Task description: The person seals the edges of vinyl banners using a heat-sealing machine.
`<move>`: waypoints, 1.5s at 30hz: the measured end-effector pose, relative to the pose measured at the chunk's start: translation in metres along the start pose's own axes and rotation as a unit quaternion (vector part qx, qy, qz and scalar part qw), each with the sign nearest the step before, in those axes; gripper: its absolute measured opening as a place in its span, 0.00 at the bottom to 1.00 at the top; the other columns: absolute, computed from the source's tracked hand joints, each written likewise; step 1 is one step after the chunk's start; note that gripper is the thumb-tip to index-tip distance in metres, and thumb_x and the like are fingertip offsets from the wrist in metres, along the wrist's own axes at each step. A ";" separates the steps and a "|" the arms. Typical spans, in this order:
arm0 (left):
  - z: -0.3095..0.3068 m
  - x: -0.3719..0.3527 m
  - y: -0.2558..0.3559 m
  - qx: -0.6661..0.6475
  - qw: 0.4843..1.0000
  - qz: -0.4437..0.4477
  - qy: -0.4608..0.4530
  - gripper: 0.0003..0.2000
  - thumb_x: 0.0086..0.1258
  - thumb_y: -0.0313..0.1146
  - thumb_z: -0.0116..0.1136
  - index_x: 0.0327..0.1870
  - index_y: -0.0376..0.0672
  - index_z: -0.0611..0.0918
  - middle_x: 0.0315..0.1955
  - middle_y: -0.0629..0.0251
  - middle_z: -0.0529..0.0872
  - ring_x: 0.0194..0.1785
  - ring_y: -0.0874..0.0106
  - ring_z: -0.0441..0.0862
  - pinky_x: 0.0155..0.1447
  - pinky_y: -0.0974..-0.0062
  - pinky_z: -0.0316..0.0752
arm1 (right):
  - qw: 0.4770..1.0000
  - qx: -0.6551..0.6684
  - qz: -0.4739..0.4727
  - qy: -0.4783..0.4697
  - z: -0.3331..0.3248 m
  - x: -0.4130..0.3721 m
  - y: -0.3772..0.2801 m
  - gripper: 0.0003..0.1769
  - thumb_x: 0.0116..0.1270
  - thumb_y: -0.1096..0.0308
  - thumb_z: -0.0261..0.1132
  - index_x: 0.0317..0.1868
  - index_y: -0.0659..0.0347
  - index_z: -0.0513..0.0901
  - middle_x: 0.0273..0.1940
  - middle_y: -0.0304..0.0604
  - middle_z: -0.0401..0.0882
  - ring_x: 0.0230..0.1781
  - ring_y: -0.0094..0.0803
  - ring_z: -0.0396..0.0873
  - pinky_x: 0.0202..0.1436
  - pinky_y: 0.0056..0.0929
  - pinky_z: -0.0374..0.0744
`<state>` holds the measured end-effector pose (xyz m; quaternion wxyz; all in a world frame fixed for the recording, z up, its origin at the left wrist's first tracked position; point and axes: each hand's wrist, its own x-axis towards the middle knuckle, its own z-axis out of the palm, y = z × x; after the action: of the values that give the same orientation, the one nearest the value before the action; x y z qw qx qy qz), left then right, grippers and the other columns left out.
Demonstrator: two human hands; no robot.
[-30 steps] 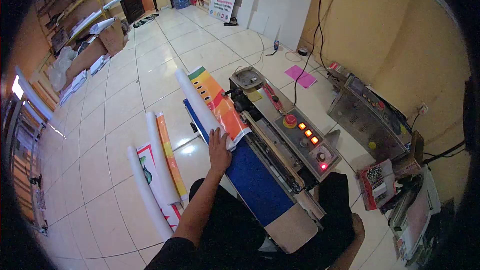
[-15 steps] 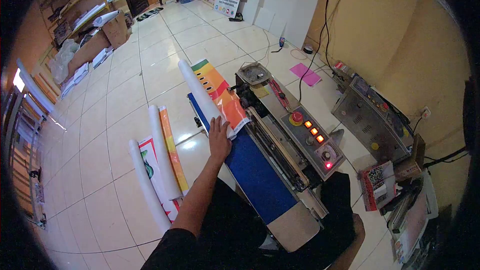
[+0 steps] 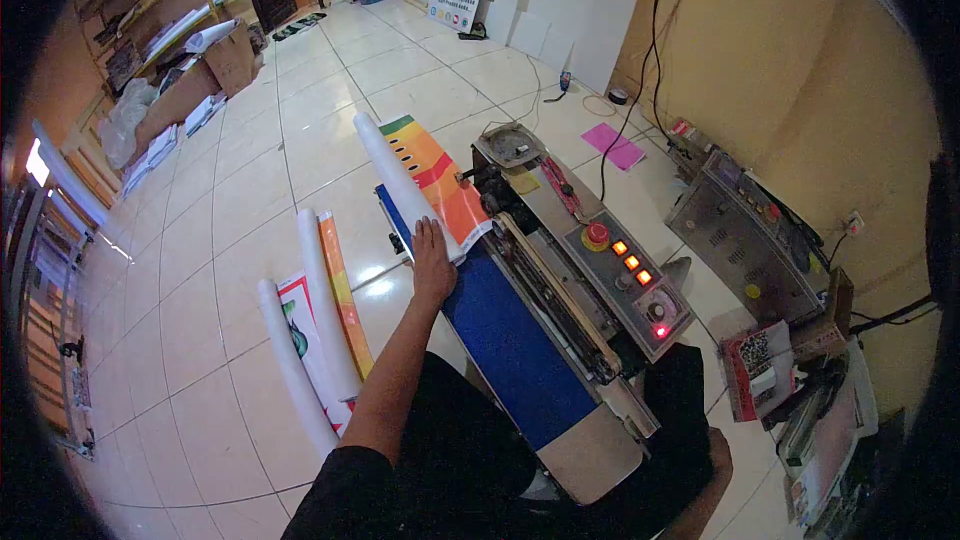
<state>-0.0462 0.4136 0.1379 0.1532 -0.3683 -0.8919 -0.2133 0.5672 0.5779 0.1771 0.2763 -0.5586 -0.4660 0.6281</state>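
Left hand (image 3: 432,260), open and flat, presses the near end of the rolled banner (image 3: 398,178) onto the blue conveyor belt (image 3: 512,345) of the sealer (image 3: 575,202), probably to keep the printed edge aligned. Right hand: out of view.

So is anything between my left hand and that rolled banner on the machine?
Nothing visible. The left hand lies flat on the near end of the rolled banner, over the blue belt.
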 end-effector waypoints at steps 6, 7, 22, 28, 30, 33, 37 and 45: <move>0.000 0.012 -0.008 0.005 1.000 -0.004 -0.004 0.39 0.54 0.21 0.56 0.72 0.26 0.57 0.73 0.38 0.54 0.78 0.46 0.48 0.79 0.49 0.45 | 0.999 0.047 0.001 0.012 0.013 -0.021 -0.013 0.22 0.75 0.55 0.53 0.56 0.64 0.79 0.44 0.46 0.80 0.46 0.37 0.76 0.55 0.34 0.73; 0.000 0.014 -0.009 0.014 1.000 -0.006 -0.013 0.40 0.54 0.21 0.56 0.72 0.26 0.57 0.73 0.38 0.55 0.78 0.46 0.49 0.79 0.50 0.46 | 0.998 0.055 0.002 0.015 0.028 -0.021 -0.028 0.22 0.75 0.55 0.53 0.56 0.64 0.79 0.44 0.47 0.80 0.46 0.37 0.76 0.55 0.34 0.73; 0.008 0.046 -0.040 0.080 0.997 -0.019 -0.011 0.38 0.57 0.26 0.59 0.72 0.29 0.60 0.72 0.41 0.58 0.75 0.44 0.54 0.77 0.48 0.51 | 0.986 0.167 0.002 0.027 0.040 -0.068 -0.047 0.22 0.76 0.56 0.53 0.57 0.64 0.78 0.45 0.47 0.79 0.47 0.38 0.76 0.56 0.34 0.73; 0.003 0.064 -0.055 0.130 0.989 -0.072 -0.020 0.41 0.62 0.40 0.67 0.73 0.34 0.59 0.71 0.37 0.59 0.72 0.41 0.60 0.73 0.50 0.60 | 0.984 0.176 0.001 -0.006 0.045 -0.042 -0.045 0.22 0.76 0.56 0.53 0.58 0.64 0.78 0.46 0.47 0.79 0.47 0.38 0.76 0.56 0.34 0.73; -0.011 0.073 -0.072 0.087 0.988 -0.127 -0.011 0.41 0.62 0.39 0.67 0.73 0.34 0.58 0.70 0.35 0.60 0.71 0.41 0.62 0.71 0.53 0.65 | 0.992 0.119 -0.030 -0.006 0.033 -0.024 -0.047 0.22 0.76 0.56 0.52 0.59 0.64 0.77 0.47 0.47 0.79 0.48 0.38 0.76 0.57 0.34 0.72; -0.030 0.085 -0.123 0.057 0.978 -0.201 0.008 0.41 0.62 0.34 0.65 0.73 0.32 0.56 0.68 0.30 0.62 0.63 0.43 0.74 0.59 0.58 0.78 | 0.996 0.036 -0.078 -0.002 0.017 -0.002 -0.053 0.22 0.76 0.56 0.52 0.60 0.63 0.77 0.47 0.48 0.78 0.48 0.38 0.75 0.57 0.34 0.72; -0.067 0.057 -0.166 0.047 0.966 -0.255 -0.006 0.41 0.59 0.31 0.68 0.72 0.32 0.59 0.69 0.32 0.61 0.61 0.46 0.76 0.61 0.59 0.77 | 0.987 -0.078 -0.141 -0.005 0.008 0.021 -0.063 0.22 0.76 0.57 0.52 0.61 0.63 0.76 0.49 0.48 0.78 0.49 0.38 0.75 0.58 0.35 0.72; 0.007 -0.142 -0.257 0.249 0.959 -0.108 -0.082 0.40 0.58 0.38 0.69 0.74 0.54 0.62 0.72 0.29 0.51 0.75 0.42 0.57 0.74 0.47 0.57 | 0.904 -0.302 -0.302 0.008 0.005 0.026 -0.129 0.23 0.76 0.57 0.52 0.63 0.62 0.74 0.51 0.49 0.77 0.51 0.38 0.74 0.59 0.36 0.71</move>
<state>-0.1354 0.1689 0.0020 0.1422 -0.2366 -0.9606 0.0317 0.5339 0.6520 0.2805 0.2743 -0.4531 -0.7773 0.3394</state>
